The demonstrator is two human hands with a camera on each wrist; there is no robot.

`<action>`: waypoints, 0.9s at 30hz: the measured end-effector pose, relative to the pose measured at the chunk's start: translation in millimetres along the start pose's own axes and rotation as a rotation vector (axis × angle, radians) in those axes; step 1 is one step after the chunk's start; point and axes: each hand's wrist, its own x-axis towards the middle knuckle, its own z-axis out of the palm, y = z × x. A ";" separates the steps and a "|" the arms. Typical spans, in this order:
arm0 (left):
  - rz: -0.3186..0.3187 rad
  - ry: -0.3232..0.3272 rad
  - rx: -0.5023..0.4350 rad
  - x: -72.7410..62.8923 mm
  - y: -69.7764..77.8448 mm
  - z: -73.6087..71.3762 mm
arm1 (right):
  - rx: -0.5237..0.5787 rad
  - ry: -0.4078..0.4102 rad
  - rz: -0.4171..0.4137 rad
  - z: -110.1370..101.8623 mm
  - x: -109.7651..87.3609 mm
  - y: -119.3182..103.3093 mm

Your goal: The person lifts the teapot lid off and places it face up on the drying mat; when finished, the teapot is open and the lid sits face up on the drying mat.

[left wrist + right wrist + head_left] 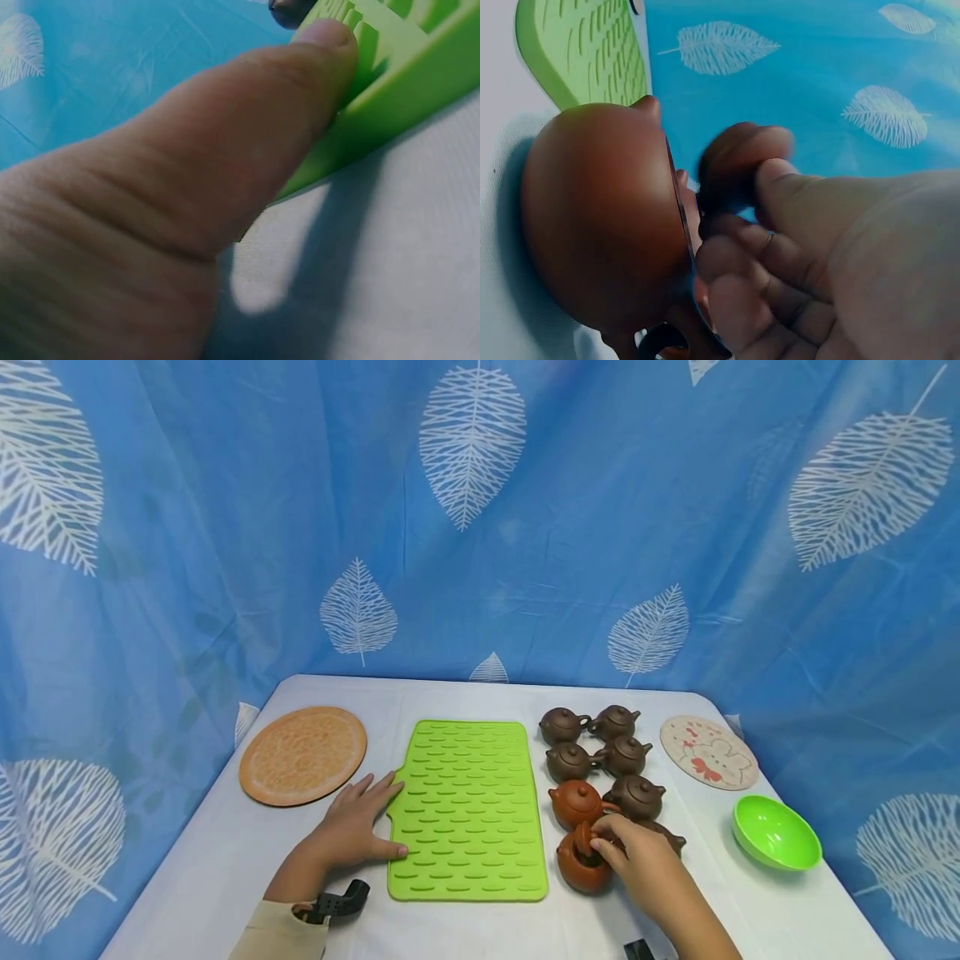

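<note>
My left hand (351,828) lies with fingers spread at the left edge of a green ridged mat (472,814). Its thumb (255,112) rests on the mat's rim in the left wrist view. With thumb and fingers, my right hand (637,856) pinches the lid (584,840) of a reddish-brown teapot (581,875). The lid is tilted and lifted off the pot's opening, as the right wrist view also shows. A second reddish teapot (576,802), with its lid on, stands just behind. My right hand partly hides a dark teapot (669,837).
Several dark brown teapots (568,762) stand in two columns behind the reddish ones. A round orange-tan mat (303,756) lies at left. On the right are a round rabbit-pattern mat (708,752) and a bright green bowl (776,832). A blue leaf-print curtain (480,593) hangs behind the table.
</note>
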 end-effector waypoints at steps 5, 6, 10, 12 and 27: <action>0.001 0.001 0.002 -0.6 0.8 -0.3 | 0.375 -0.043 0.136 4.4 1.3 1.2; 0.000 0.001 0.002 -0.3 0.6 0.0 | 0.478 -0.056 0.162 5.6 1.5 1.3; -0.008 0.003 0.005 0.7 0.5 1.2 | 0.785 -0.131 0.178 10.4 2.9 2.9; -0.012 0.001 0.006 0.7 0.5 1.6 | 0.870 -0.173 0.163 12.0 2.7 3.3; -0.030 -0.007 0.005 3.1 -1.1 3.1 | 1.026 -0.176 0.164 25.2 7.4 -11.2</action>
